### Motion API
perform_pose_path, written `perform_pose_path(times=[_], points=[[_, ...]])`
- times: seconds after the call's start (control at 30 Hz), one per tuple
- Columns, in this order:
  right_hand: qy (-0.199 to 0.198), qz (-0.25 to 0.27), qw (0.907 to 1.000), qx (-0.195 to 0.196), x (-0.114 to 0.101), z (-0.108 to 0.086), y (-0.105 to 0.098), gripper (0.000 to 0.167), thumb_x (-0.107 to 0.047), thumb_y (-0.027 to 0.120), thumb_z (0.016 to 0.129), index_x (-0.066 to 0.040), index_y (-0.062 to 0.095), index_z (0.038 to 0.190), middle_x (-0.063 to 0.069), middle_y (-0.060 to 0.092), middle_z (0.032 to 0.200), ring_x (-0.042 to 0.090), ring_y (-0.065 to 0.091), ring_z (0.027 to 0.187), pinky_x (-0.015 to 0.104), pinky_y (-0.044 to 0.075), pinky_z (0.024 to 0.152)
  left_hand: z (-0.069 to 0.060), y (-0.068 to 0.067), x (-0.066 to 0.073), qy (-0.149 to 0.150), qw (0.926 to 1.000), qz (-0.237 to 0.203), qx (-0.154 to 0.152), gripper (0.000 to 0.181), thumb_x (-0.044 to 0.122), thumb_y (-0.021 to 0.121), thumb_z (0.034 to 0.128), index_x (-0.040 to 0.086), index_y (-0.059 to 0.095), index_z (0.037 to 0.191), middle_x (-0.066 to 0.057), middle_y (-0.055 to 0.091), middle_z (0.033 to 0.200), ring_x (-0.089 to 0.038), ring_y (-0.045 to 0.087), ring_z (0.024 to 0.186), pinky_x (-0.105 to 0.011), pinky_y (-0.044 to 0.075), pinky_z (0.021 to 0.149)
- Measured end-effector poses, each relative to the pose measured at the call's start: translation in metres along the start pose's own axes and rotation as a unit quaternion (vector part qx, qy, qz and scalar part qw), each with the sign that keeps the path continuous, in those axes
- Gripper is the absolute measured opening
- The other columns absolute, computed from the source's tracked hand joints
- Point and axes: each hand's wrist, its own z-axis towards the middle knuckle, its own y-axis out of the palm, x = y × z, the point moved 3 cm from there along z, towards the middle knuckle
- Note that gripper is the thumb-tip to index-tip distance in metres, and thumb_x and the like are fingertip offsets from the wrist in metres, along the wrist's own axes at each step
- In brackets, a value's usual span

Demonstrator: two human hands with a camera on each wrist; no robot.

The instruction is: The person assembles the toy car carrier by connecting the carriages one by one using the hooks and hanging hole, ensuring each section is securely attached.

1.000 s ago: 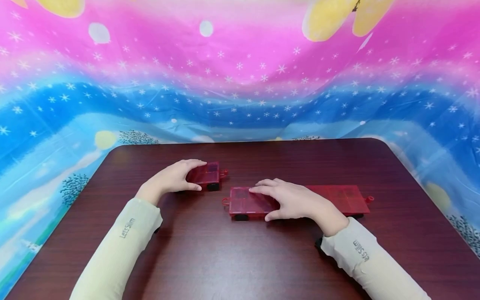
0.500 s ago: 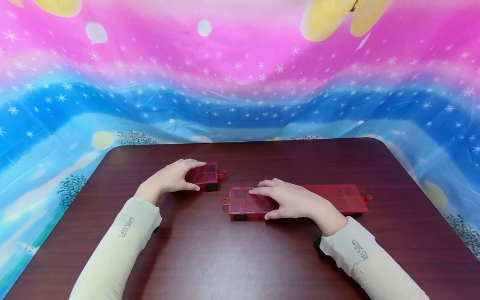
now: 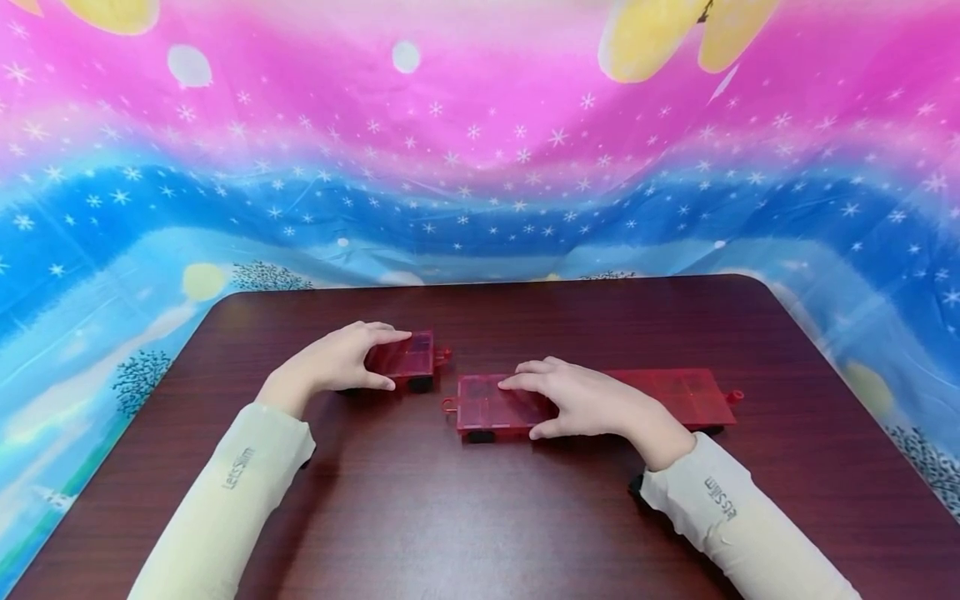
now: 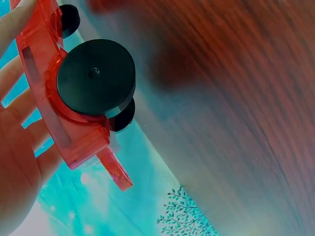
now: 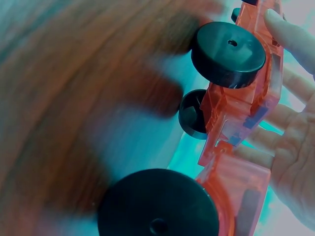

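My left hand grips a see-through red toy car base between thumb and fingers at the table's left middle. Black wheels and a small red hook show under it in the left wrist view. To the right, my right hand holds the left one of two similar red car bases, thumb on the near side and fingers over the top. Behind the wrist extends the other red base, and the two appear joined end to end in the right wrist view. A gap separates the left base from this pair.
A dark brown wooden table carries everything. A pink and blue printed cloth hangs behind it and round its sides. Loop-like couplings stick out at the ends of the bases.
My left hand has drawn its car base slightly toward me, now nearer in line with the joined pair. The right hand and its pair stay about where they were.
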Motion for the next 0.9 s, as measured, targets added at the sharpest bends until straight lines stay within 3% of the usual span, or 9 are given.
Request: perform_pose_path(times=[0.4, 0.9], points=[[-0.005, 0.015, 0.9999, 0.004, 0.005, -0.004, 0.0, 0.068, -0.032, 0.078, 0.085, -0.024, 0.05, 0.146, 0.011, 0.044, 0.153, 0.031, 0.042, 0.14, 0.05, 0.045, 0.108, -0.012, -0.001, 0.009, 0.017, 0.9998, 0.011, -0.001, 0.079, 0.038, 0.083, 0.079, 0.019, 0.049, 0.148, -0.017, 0.051, 0.146, -0.038, 0.049, 0.131, -0.054, 0.047, 0.104], [-0.008, 0.027, 0.9995, 0.013, 0.01, -0.006, -0.001, 0.07, -0.034, 0.079, 0.084, -0.023, 0.05, 0.147, 0.012, 0.044, 0.154, 0.032, 0.041, 0.142, 0.052, 0.044, 0.11, -0.029, 0.003, 0.019, 0.006, 0.9997, 0.015, -0.019, 0.079, 0.038, 0.084, 0.0778, 0.021, 0.051, 0.147, -0.014, 0.051, 0.147, -0.036, 0.05, 0.131, -0.054, 0.049, 0.102]])
